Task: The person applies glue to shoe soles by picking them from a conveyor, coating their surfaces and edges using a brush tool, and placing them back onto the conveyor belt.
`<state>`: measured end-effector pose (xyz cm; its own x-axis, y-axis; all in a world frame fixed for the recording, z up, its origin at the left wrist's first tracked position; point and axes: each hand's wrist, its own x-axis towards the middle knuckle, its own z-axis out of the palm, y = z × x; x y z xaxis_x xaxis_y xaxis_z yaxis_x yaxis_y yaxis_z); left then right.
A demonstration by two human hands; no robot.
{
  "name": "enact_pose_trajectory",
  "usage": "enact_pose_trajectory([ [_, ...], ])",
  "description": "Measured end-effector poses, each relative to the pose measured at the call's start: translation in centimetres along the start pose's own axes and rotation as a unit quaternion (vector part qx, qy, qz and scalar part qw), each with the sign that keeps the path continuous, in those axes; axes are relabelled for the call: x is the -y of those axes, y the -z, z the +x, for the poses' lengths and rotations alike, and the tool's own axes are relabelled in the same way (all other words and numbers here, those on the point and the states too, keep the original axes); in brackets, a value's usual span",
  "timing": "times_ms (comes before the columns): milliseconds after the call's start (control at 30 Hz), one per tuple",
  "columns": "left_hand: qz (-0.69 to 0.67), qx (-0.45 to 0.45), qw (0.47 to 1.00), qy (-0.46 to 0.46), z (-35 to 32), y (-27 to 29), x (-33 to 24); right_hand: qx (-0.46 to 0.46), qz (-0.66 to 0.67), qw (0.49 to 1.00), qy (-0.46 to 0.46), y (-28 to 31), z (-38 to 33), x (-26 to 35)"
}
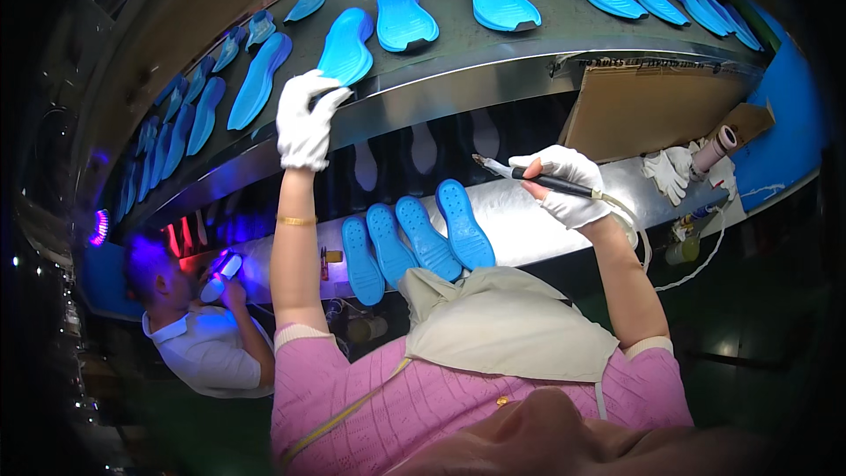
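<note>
My left hand [306, 123], in a white glove, reaches up to the belt. Its thumb and fingers close on the near end of a blue shoe sole [346, 46], which juts over the belt's edge. My right hand [568, 183], gloved in white with bare thumb and fingertips, is wrapped round a black-handled brush [560, 183]. A pale tube trails from the brush's back end, and its bristles point left over the bench. Several blue soles [425, 238] lie side by side on the bench close to my body, their dotted faces up.
The dark conveyor belt [564, 40] carries more blue soles behind a metal rim. A cardboard sheet [652, 110] leans against it at right, near spare white gloves [667, 174] and a pink roll [716, 145]. At left, a co-worker [203, 326] handles a sole under purple light.
</note>
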<state>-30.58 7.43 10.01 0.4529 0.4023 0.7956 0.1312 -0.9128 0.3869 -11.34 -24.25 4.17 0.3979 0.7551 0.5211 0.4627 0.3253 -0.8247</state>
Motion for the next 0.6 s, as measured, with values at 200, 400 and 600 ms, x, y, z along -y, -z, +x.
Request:
enact_pose_trajectory([
  [200, -0.405, -0.293, 0.859, 0.105, 0.3, 6.8, -8.1, -0.037, 0.084, 0.990, -0.107, 0.1, -1.0, -2.0],
  [400, -0.670, 0.024, 0.703, 0.240, -3.4, 2.3, -9.2, -0.074, 0.229, 0.953, -0.186, -1.5, -1.7, -1.7],
  [600, -0.836, 0.140, 0.288, 0.445, -14.0, -6.4, -10.2, -0.057, 0.244, 0.954, -0.162, -1.8, -2.0, -0.4],
])
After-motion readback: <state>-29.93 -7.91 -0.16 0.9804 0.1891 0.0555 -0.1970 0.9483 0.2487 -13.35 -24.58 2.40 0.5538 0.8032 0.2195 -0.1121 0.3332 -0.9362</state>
